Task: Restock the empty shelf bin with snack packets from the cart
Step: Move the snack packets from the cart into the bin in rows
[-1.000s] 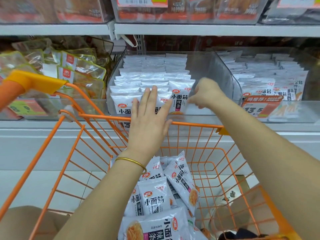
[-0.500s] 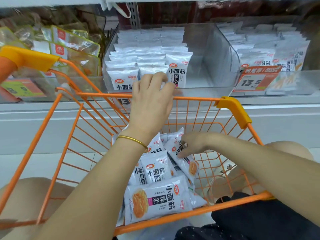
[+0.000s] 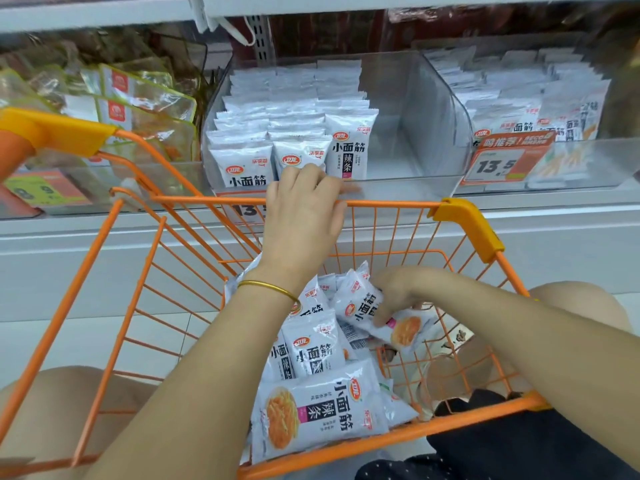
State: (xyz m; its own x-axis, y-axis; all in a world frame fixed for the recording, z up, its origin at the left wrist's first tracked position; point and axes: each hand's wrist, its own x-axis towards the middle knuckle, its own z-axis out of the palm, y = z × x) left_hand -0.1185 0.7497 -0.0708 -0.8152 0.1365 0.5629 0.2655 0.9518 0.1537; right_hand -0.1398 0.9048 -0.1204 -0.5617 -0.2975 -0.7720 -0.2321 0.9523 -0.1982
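Observation:
An orange wire cart (image 3: 462, 221) stands against the shelf and holds several white snack packets (image 3: 318, 414). My right hand (image 3: 394, 294) is down inside the cart and grips one white packet (image 3: 367, 311) lying on the pile. My left hand (image 3: 304, 216) grips the cart's far top rail, its fingers curled over the wire. Behind it, the clear shelf bin (image 3: 436, 102) holds rows of the same packets (image 3: 287, 109) on its left side, while its right side is bare.
A second clear bin (image 3: 540, 98) to the right is packed with the same white packets, with an orange 13.5 price tag (image 3: 502, 162) in front. Yellow-edged packets (image 3: 138, 95) fill the bin on the left. My knees flank the cart.
My right hand went from the shelf bin down into the cart and has closed on a packet, lifting its end. My left hand dropped from the bin's front packets and curled over the cart rail.

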